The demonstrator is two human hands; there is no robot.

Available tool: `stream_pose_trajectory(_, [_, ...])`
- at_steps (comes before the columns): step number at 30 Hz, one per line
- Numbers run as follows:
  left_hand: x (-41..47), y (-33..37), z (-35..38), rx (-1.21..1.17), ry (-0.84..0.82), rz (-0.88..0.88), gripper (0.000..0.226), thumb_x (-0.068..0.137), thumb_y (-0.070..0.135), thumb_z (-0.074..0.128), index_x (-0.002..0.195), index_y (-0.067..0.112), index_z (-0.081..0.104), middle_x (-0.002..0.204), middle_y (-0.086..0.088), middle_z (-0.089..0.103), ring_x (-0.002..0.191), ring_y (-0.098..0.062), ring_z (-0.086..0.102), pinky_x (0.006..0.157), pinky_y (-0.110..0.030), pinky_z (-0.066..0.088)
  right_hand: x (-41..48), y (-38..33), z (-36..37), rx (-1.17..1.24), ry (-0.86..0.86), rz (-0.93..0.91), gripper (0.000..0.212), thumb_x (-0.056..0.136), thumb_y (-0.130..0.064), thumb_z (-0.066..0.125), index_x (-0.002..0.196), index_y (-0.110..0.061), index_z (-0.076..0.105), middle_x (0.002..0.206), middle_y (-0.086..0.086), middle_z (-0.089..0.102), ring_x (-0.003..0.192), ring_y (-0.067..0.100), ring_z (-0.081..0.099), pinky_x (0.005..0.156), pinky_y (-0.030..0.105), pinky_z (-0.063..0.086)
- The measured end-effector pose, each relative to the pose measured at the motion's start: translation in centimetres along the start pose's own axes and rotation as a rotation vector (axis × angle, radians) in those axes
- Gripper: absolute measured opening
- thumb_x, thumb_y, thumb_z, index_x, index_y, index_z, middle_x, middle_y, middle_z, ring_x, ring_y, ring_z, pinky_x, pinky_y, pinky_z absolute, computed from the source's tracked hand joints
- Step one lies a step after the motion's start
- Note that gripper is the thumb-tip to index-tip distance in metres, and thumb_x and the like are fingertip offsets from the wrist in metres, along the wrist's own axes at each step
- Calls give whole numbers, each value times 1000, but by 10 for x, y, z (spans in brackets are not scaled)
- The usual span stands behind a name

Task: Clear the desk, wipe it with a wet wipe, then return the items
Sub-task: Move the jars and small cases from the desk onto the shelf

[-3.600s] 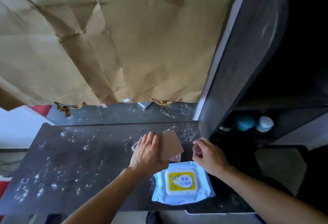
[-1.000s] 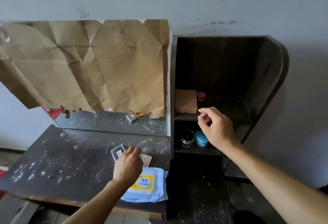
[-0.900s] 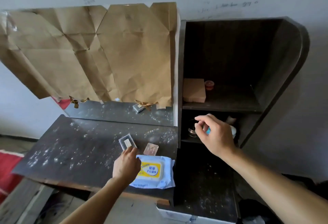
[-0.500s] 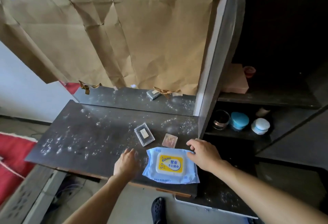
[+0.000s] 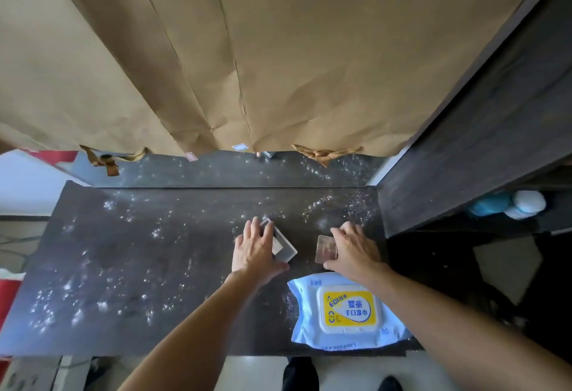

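The dark desk top [image 5: 139, 266] is speckled with white dust. My left hand [image 5: 255, 249] lies over the left part of a clear flat case [image 5: 286, 249], thumb against its near corner, gripping it. My right hand [image 5: 353, 251] curls its fingers onto the right edge of a small pinkish clear case [image 5: 325, 248], thumb at the case's near edge. A blue wet wipe pack [image 5: 349, 313] with a yellow lid label lies closed at the desk's front right, just under my right forearm.
Creased brown paper [image 5: 278, 50] hangs over the mirror behind the desk. A dark shelf unit [image 5: 464, 158] stands at the right, with a blue jar [image 5: 489, 205] and a white jar [image 5: 526, 203] inside. Shoes [image 5: 300, 375] show on the floor below.
My left hand moved forward from the desk's front edge onto the clear case. My right hand left the wipe pack and went to the small pinkish case. The view tilted down.
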State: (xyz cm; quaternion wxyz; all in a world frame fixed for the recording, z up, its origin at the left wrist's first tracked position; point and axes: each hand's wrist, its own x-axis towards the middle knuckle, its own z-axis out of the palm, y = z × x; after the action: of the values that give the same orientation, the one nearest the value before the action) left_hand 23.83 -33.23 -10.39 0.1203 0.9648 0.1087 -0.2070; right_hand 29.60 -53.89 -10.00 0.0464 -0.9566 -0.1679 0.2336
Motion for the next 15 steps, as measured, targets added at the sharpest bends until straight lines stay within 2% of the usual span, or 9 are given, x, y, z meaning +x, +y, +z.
stream_pose_trajectory(4, [4,0,7,35,46,31,95,63,58,73,140,23,29,145,-5,29,132,-26,29,108,-38,28,2,2,5,14,34,-2,60,64,-52,73,110,-21,51,112,0,43,108,19,41,76,33,46])
stream_pose_trajectory(8, [2,0,5,49,68,39,92,59,55,72,136,22,34,131,-7,37,120,-27,37,103,-36,31,-2,6,5,86,72,-2,59,60,-47,79,100,-22,43,105,-3,50,100,18,47,72,33,46])
stream_pose_trajectory(11, [-6,2,3,18,93,27,91,53,56,72,130,21,38,124,-8,39,114,-27,39,99,-36,34,-8,9,1,234,82,-19,44,70,-37,75,94,-24,41,94,-2,63,88,22,60,65,30,42])
stream_pose_trajectory(15, [-24,13,-4,-7,179,26,89,45,62,71,120,20,48,113,-8,45,102,-29,46,89,-38,40,-23,22,-8,330,191,-90,27,76,-32,69,88,-21,47,85,1,66,81,28,62,62,33,39])
